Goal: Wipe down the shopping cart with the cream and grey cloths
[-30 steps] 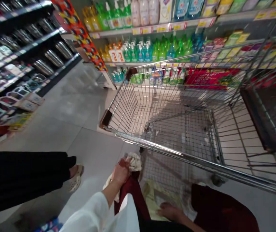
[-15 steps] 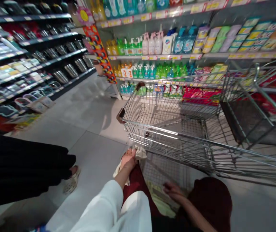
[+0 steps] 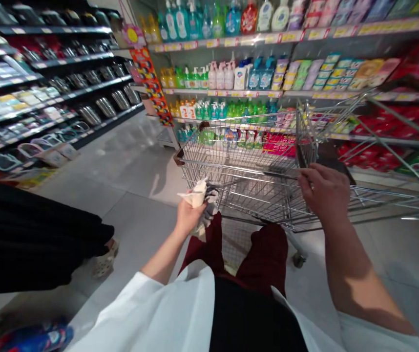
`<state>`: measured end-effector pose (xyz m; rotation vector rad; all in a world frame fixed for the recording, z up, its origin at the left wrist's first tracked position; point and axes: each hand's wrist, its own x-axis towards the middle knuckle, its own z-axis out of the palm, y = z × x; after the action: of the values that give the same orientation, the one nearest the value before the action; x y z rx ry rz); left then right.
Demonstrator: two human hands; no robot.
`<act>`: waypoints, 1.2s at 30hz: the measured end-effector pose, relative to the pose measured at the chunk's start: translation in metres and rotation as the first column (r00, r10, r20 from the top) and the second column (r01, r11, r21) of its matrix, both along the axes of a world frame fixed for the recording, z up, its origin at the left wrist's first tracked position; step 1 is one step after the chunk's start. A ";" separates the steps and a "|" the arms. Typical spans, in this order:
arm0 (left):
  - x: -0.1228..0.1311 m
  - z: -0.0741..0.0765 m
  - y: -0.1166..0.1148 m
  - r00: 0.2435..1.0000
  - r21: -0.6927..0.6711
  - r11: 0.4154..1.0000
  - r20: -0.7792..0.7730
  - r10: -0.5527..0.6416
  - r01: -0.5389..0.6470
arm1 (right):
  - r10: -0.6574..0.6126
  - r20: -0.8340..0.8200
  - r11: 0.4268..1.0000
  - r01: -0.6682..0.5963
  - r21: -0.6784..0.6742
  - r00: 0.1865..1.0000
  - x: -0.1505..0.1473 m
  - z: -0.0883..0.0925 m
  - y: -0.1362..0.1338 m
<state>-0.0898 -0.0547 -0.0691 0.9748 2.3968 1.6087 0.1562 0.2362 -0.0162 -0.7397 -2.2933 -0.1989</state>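
My left hand point(image 3: 188, 215) is closed around a bunched cream and grey cloth point(image 3: 198, 193), in front of the near left end of a wire shopping cart point(image 3: 239, 171). Folds of the cloth hang below my fingers, and its exact kind is unclear. Farther right, my right hand point(image 3: 325, 193) rests over the cart's near top rail with its fingers curled down on it. The cart's wire basket stands across in front of my legs, with a caster wheel point(image 3: 299, 259) showing under it.
Shelves of pump bottles point(image 3: 224, 76) stand behind the cart, with red packs point(image 3: 396, 120) at right. Metal pots point(image 3: 95, 112) fill the left shelving. A person in a long black garment point(image 3: 37, 234) stands at left. Blue and red packaging point(image 3: 37, 337) lies at lower left.
My right hand has risen from low beside my knee onto the cart rail. My left hand has lifted the cloth slightly. I have straightened up, and my view has shifted right.
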 end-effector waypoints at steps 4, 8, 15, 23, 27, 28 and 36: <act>-0.007 0.042 0.047 0.987 0.125 0.991 -0.155 -0.029 0.049 | -0.048 0.135 0.999 0.049 -0.008 0.990 -0.014 -0.006 0.008; -0.035 0.071 0.094 0.924 -0.054 0.999 -0.383 -0.010 -0.011 | -0.093 0.157 0.995 0.096 -0.009 0.983 -0.014 -0.006 0.006; -0.083 0.066 0.137 0.945 -0.430 0.888 -0.326 0.017 -0.165 | -0.097 0.208 0.993 0.109 -0.047 0.973 -0.013 -0.002 0.003; -0.106 0.064 0.119 0.974 -0.538 0.830 -0.226 0.027 -0.148 | -0.146 0.271 0.972 0.189 -0.139 0.951 -0.022 0.010 -0.017; -0.115 0.063 0.115 0.969 -0.647 0.743 -0.249 0.009 -0.173 | -0.134 0.262 0.969 0.182 -0.167 0.956 -0.017 0.014 -0.024; -0.115 0.062 0.113 0.965 -0.657 0.733 -0.261 -0.003 -0.176 | -0.136 0.255 0.968 0.183 -0.171 0.957 -0.015 0.015 -0.027; -0.096 0.062 0.099 0.952 -0.661 0.716 -0.304 0.018 -0.225 | -0.124 0.237 0.968 0.171 -0.185 0.963 -0.005 0.013 -0.044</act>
<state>-0.1856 0.0440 -0.0067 0.9213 2.9297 0.4669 0.1512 0.1923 -0.0036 -1.0430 -2.4985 -0.1214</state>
